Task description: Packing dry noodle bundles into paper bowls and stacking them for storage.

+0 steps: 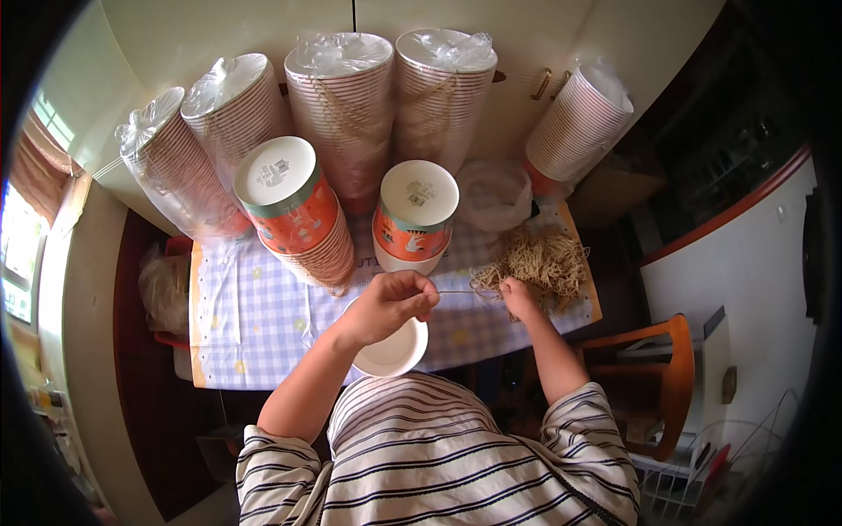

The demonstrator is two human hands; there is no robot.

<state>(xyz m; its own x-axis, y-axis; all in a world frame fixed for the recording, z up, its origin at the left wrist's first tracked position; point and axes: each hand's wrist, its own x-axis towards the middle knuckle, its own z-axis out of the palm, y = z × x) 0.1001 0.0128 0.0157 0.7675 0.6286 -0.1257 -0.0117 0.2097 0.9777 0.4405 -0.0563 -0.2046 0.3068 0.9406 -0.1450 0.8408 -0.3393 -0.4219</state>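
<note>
A thin tan string [465,291] is stretched between my two hands. My left hand [393,302] pinches one end of it, above an upright white paper bucket [390,358] near the table's front edge; the hand and forearm hide part of this bucket. My right hand [517,298] is closed on the string farther right, against the edge of a tangled pile of tan strings [548,263]. Beyond my left hand stands a short stack of upturned orange and green paper buckets [416,230]. A taller upturned stack [298,219] leans to its left.
Several tall stacks of paper buckets [338,123] in clear plastic line the back. Another wrapped stack [579,123] stands at back right, past a crumpled clear plastic bag [493,197]. A checked tablecloth [263,346] covers the table. A wooden chair [671,386] is at the right.
</note>
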